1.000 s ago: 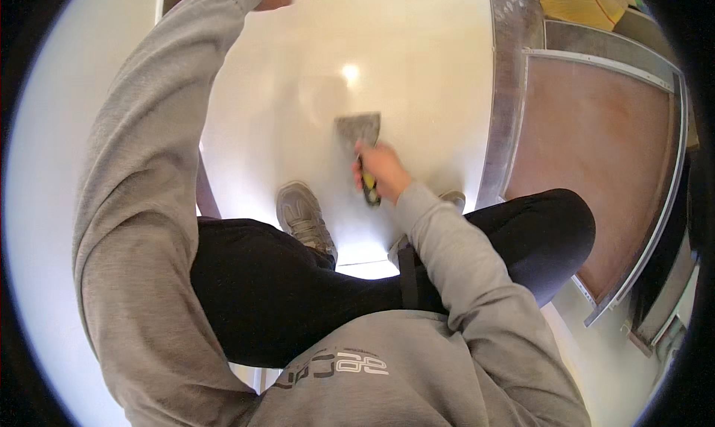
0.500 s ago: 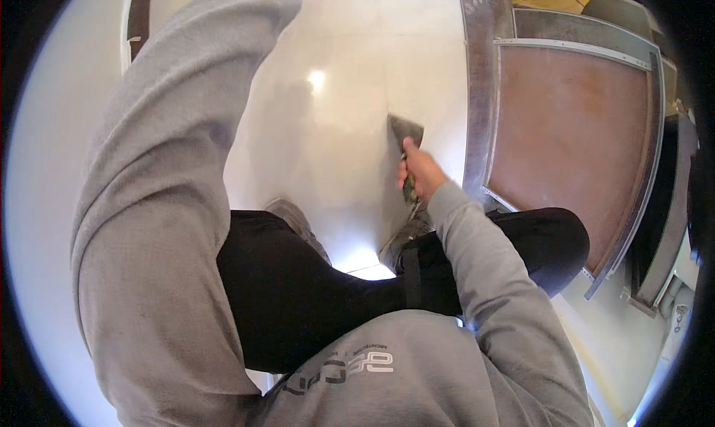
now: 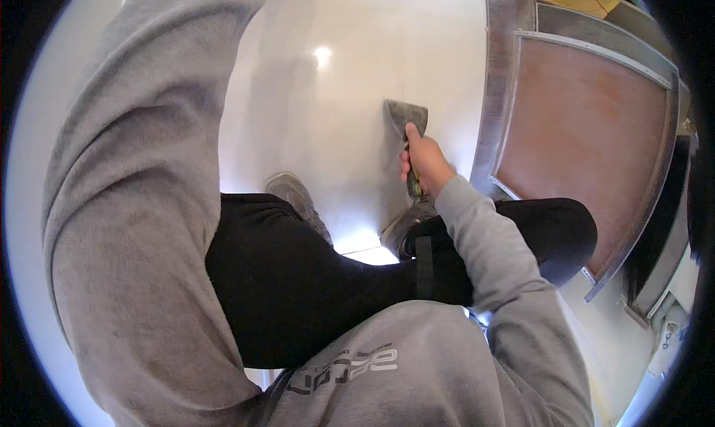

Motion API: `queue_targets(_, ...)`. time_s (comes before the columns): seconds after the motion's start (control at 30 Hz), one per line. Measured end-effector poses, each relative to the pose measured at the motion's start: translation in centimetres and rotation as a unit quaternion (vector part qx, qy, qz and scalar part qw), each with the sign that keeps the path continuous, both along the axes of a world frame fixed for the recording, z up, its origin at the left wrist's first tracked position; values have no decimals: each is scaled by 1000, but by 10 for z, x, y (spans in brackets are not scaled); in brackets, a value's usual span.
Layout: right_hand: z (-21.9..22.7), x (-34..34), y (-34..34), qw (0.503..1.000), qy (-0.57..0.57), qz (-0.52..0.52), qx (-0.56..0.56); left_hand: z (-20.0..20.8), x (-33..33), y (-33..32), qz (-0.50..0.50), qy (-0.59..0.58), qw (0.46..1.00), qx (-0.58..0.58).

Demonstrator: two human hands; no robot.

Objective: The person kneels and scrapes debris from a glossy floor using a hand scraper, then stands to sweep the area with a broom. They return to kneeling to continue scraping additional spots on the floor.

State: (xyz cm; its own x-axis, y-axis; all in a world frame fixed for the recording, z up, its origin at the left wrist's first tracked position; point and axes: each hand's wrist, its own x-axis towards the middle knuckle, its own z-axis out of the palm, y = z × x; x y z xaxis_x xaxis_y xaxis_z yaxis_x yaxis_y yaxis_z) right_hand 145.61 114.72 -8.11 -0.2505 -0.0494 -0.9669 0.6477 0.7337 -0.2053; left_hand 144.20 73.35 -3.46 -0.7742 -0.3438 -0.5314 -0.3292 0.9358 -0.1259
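Moved since the earliest frame: one wide-bladed putty knife (image 3: 407,115), shifted rightward from between the shoes to just ahead of the right shoe (image 3: 406,224); left hand, gone from the top edge to out of view.

Progress: blade out over the glossy pale floor (image 3: 357,121), work apparently under way. Contact between blade edge and floor cannot be told. No boundary between treated and untreated stretches can be made out; amount done or left, not determinable.

Right hand (image 3: 427,159): fingers wrapped round the black-and-yellow handle, thumb laid forward at the base of the blade.

Left hand: grip and contents cannot be told; grey sleeve (image 3: 134,188) only, reaching to the top edge.

Surroundings: left shoe (image 3: 298,200) on the floor; dark border strip (image 3: 499,84) at right; beyond it, reddish-brown framed panel (image 3: 588,121).
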Motion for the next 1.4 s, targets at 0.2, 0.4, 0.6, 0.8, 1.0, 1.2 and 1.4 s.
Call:
queue_targets(0.2, 17, 102, 53, 985, -119, 100, 72, 4, 4, 12, 0, 49, 998, 26)
queue_targets(0.4, -32, 78, -6, 972, 41, 223, -66, 10, -4, 18, -5, 84, 996, 37)
queue_targets(0.6, -25, 125, 41, 956, -17, 286, 63, 8, 14, 15, 3, 90, 995, 43)
queue_targets(0.8, -21, 87, 5, 967, 11, 247, -52, 8, 18, 12, -5, 89, 995, 38)
queue_targets(1.0, -17, 106, 20, 952, -87, 295, 10, 15, 23, 10, -5, 76, 997, 32)
queue_targets(1.2, -17, 106, -12, 942, 50, 324, -72, 14, 35, 1, -8, 73, 997, 29)
queue_targets(1.4, -21, 108, 0, 915, 6, 401, -35, 18, 34, 0, -21, 4, 1000, 3)
